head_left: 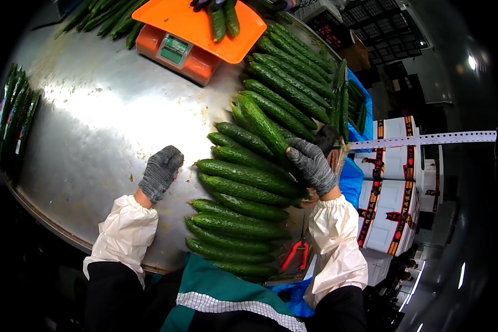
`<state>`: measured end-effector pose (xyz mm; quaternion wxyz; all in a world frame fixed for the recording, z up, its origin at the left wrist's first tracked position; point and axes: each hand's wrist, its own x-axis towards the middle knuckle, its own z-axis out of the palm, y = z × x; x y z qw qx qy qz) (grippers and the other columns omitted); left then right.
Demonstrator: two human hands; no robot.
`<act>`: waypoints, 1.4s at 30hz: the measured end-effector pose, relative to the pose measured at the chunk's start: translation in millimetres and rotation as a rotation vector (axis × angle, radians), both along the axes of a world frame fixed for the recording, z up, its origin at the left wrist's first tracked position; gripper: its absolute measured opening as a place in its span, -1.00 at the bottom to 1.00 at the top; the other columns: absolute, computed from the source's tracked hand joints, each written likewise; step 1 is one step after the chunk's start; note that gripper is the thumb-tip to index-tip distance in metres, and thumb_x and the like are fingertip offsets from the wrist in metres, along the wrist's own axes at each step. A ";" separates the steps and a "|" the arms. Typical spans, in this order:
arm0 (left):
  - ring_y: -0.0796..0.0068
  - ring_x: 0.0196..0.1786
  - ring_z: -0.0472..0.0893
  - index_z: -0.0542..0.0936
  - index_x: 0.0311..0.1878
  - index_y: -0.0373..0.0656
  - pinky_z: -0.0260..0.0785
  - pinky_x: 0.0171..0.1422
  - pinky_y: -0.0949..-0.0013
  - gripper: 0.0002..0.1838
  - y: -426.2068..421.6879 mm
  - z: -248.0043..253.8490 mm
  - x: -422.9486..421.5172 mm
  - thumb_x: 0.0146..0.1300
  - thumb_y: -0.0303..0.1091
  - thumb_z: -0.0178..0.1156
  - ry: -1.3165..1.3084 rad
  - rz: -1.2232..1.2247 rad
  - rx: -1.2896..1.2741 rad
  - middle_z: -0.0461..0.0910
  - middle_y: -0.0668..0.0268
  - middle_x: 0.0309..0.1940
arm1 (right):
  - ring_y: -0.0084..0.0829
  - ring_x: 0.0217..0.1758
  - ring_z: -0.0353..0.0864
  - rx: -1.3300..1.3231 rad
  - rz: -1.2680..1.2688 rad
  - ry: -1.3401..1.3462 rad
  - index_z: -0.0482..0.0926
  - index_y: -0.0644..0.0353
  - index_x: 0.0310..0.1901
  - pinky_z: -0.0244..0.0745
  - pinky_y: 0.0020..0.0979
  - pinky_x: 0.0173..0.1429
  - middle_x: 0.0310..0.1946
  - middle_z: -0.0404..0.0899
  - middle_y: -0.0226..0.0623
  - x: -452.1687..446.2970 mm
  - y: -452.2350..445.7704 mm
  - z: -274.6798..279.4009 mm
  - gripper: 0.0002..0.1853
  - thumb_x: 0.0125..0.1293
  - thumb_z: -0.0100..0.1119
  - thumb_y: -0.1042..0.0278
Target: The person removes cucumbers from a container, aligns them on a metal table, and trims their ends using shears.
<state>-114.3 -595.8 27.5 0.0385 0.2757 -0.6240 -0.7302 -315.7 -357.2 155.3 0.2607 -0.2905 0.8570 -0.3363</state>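
One cucumber point(263, 128) is in my right hand point(314, 167), grasped by its near end and slanting over a row of other cucumbers point(235, 226) that lie side by side on the metal desk point(105, 122). My left hand point(162, 172), gloved in grey like the right, is curled into a loose fist just beside the row's tips. Red-handled pliers point(291, 256) lie near my white right sleeve point(337, 240), and an orange scale point(174, 19) stands farther off.
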 end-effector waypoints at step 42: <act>0.61 -0.74 0.36 0.46 -0.48 -0.23 0.21 -0.64 0.50 -0.89 2.9 -12.1 -4.8 0.12 -0.42 0.07 0.042 -0.025 -0.066 0.37 0.36 -0.74 | 0.02 -0.19 0.46 0.112 -0.790 0.758 0.49 0.32 -0.23 0.33 -0.20 -0.13 -0.32 0.50 0.07 -92.6 -36.2 -12.8 -0.55 0.10 0.09 0.02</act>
